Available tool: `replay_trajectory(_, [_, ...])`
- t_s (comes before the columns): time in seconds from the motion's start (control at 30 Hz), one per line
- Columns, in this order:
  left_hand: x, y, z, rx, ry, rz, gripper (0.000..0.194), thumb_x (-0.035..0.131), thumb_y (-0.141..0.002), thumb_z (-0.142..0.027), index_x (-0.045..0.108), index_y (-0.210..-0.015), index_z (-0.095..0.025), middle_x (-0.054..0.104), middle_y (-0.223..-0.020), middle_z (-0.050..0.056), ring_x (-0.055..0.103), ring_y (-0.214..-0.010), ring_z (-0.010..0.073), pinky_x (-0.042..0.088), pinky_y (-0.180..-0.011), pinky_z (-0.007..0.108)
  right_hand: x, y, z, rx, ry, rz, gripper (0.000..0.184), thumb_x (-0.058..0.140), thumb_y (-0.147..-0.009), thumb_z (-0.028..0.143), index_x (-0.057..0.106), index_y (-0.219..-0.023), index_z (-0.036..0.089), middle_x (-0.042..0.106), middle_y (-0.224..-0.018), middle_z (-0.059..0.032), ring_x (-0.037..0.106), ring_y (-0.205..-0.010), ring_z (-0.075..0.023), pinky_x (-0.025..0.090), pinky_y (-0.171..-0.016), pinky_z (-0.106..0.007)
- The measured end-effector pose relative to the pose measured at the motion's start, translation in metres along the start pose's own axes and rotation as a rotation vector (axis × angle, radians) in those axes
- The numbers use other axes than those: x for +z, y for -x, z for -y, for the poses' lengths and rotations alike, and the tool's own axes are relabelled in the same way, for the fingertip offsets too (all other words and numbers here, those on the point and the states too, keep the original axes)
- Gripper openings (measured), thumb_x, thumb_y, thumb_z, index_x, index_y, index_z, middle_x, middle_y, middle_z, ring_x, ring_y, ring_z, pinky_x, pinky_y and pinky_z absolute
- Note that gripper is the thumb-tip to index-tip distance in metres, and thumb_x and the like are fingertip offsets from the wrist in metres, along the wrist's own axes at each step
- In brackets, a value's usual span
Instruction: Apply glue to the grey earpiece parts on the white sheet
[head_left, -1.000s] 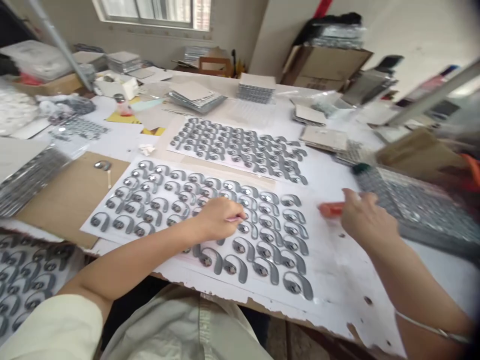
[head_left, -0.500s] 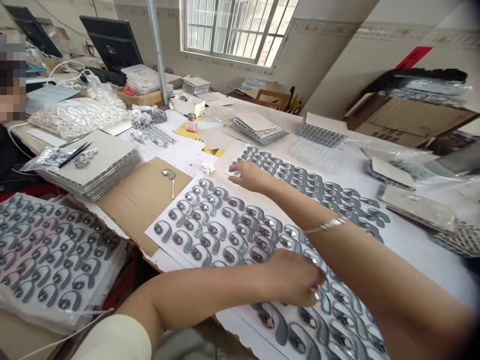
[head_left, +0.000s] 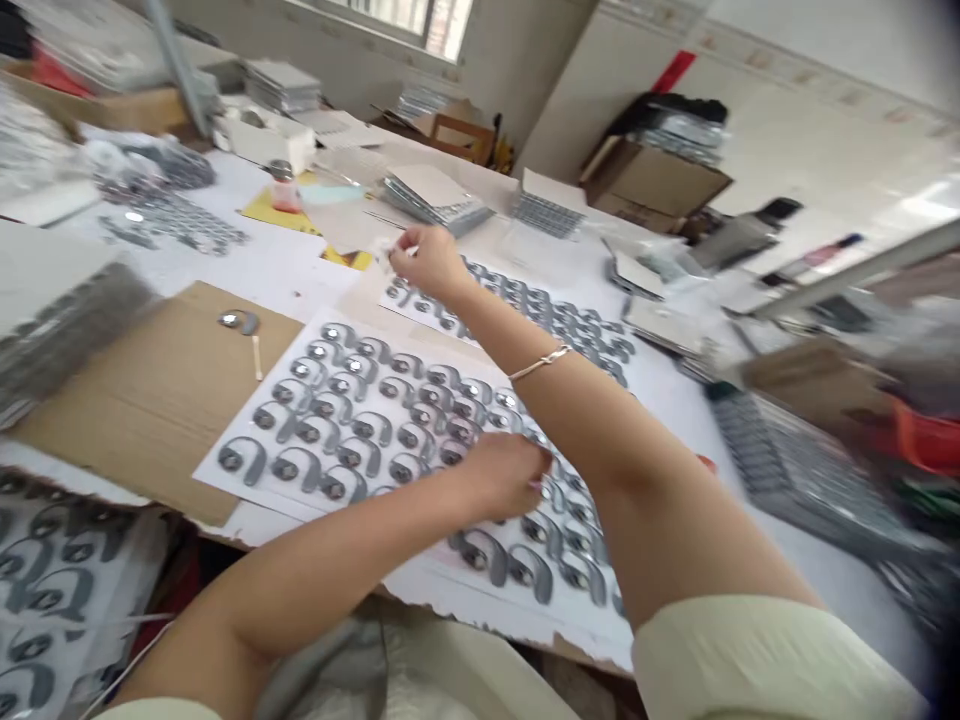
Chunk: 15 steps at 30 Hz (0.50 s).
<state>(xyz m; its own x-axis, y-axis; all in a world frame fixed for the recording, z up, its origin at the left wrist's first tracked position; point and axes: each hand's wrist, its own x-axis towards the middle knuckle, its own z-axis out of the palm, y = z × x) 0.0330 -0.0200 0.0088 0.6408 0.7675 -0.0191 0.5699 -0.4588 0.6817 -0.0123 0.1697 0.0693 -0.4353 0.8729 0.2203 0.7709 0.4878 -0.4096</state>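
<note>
My right hand (head_left: 431, 262) reaches across to the far sheet and pinches a crumpled white tissue (head_left: 382, 252). Below it, my left hand (head_left: 506, 475) is closed over the near white sheet (head_left: 247, 425); a bit of something pinkish shows at its fingertips, too small to name. Rows of grey hook-shaped pieces (head_left: 367, 428) with shiny round ends cover this sheet. My right forearm hides part of both sheets. A second sheet of similar grey pieces (head_left: 536, 300) lies farther back.
On the left, a cardboard sheet (head_left: 150, 385) carries one hook-shaped piece (head_left: 238, 321) and a cotton swab (head_left: 257, 358). A small jar (head_left: 283, 187) stands on yellow card. An orange-red object (head_left: 706, 463) peeks out behind my right arm. Stacked panels (head_left: 549, 203) stand at the back.
My right hand has gone from beside the orange-red object on the right over to the far left and picked up the tissue. My left hand stays closed over the near sheet. The view has swung.
</note>
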Motion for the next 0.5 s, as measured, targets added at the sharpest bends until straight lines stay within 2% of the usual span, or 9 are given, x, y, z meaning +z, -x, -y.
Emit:
replay_trajectory(0.03, [0.001,0.0,0.001,0.022,0.013,0.005,0.012,0.056,-0.086,-0.017,0.068,-0.086,-0.017,0.069,-0.094,0.006,0.065,-0.091,0.0223,0.053,-0.079,0.033,-0.021,0.014,-0.01,0.022,-0.118,-0.071,0.019,0.051,-0.086,0.025,0.062,-0.091,0.011,0.067,-0.091,-0.0064,0.061,-0.091,-0.0162,0.05,-0.085,-0.03])
replay_trajectory(0.1, [0.002,-0.001,0.003,0.048,0.039,-0.012,0.018,0.051,-0.084,-0.013,0.068,-0.086,-0.017,0.071,-0.094,0.006,0.065,-0.092,0.0234,0.052,-0.079,0.033,-0.065,0.054,-0.029,0.113,-0.307,-0.168,0.015,0.054,-0.084,0.026,0.06,-0.086,0.012,0.064,-0.083,-0.0036,0.062,-0.082,-0.0135,0.052,-0.08,-0.03])
replay_trajectory(0.2, [0.003,0.0,0.005,0.084,0.06,-0.036,0.021,0.048,-0.084,-0.013,0.069,-0.087,-0.016,0.071,-0.091,0.005,0.065,-0.089,0.0218,0.049,-0.077,0.031,-0.122,0.13,-0.058,0.25,-0.528,-0.278,0.014,0.055,-0.085,0.029,0.058,-0.081,0.015,0.063,-0.089,-0.0032,0.064,-0.084,-0.0112,0.052,-0.082,-0.029])
replay_trajectory(0.27, [0.003,0.002,0.005,0.074,0.113,-0.069,0.02,0.05,-0.082,-0.014,0.07,-0.084,-0.016,0.071,-0.083,0.004,0.065,-0.08,0.0198,0.047,-0.069,0.028,-0.146,0.182,-0.077,0.304,-0.553,-0.328,0.017,0.052,-0.086,0.034,0.057,-0.08,0.019,0.064,-0.097,-0.0041,0.065,-0.089,-0.0124,0.055,-0.081,-0.03])
replay_trajectory(0.33, [0.002,0.004,0.004,0.054,0.158,-0.088,0.02,0.051,-0.082,-0.016,0.07,-0.082,-0.017,0.07,-0.077,0.003,0.064,-0.073,0.0177,0.044,-0.064,0.026,-0.157,0.229,-0.095,0.371,-0.614,-0.397,0.021,0.057,-0.083,0.042,0.056,-0.08,0.021,0.064,-0.094,-0.0037,0.065,-0.087,-0.0145,0.057,-0.075,-0.032])
replay_trajectory(0.37, [0.002,0.005,0.003,0.044,0.172,-0.093,0.019,0.051,-0.082,-0.017,0.07,-0.081,-0.017,0.07,-0.075,0.002,0.063,-0.07,0.0167,0.042,-0.062,0.025,-0.157,0.249,-0.103,0.404,-0.635,-0.452,0.025,0.063,-0.078,0.045,0.055,-0.076,0.021,0.064,-0.086,-0.0029,0.065,-0.078,-0.0145,0.057,-0.07,-0.032])
replay_trajectory(0.43, [0.001,0.006,0.0,0.018,0.174,-0.109,0.019,0.052,-0.083,-0.019,0.071,-0.082,-0.017,0.068,-0.07,0.001,0.06,-0.064,0.0152,0.04,-0.059,0.024,-0.149,0.283,-0.113,0.467,-0.636,-0.505,0.032,0.073,-0.069,0.046,0.054,-0.069,0.021,0.062,-0.07,-0.0003,0.062,-0.061,-0.0131,0.055,-0.057,-0.029])
replay_trajectory(0.5, [0.001,0.007,-0.002,-0.004,0.161,-0.114,0.019,0.053,-0.083,-0.021,0.071,-0.083,-0.017,0.063,-0.062,-0.001,0.056,-0.058,0.0136,0.039,-0.058,0.023,-0.133,0.308,-0.116,0.532,-0.552,-0.448,0.032,0.076,-0.067,0.045,0.059,-0.072,0.019,0.063,-0.069,-0.0011,0.06,-0.058,-0.0129,0.053,-0.054,-0.028])
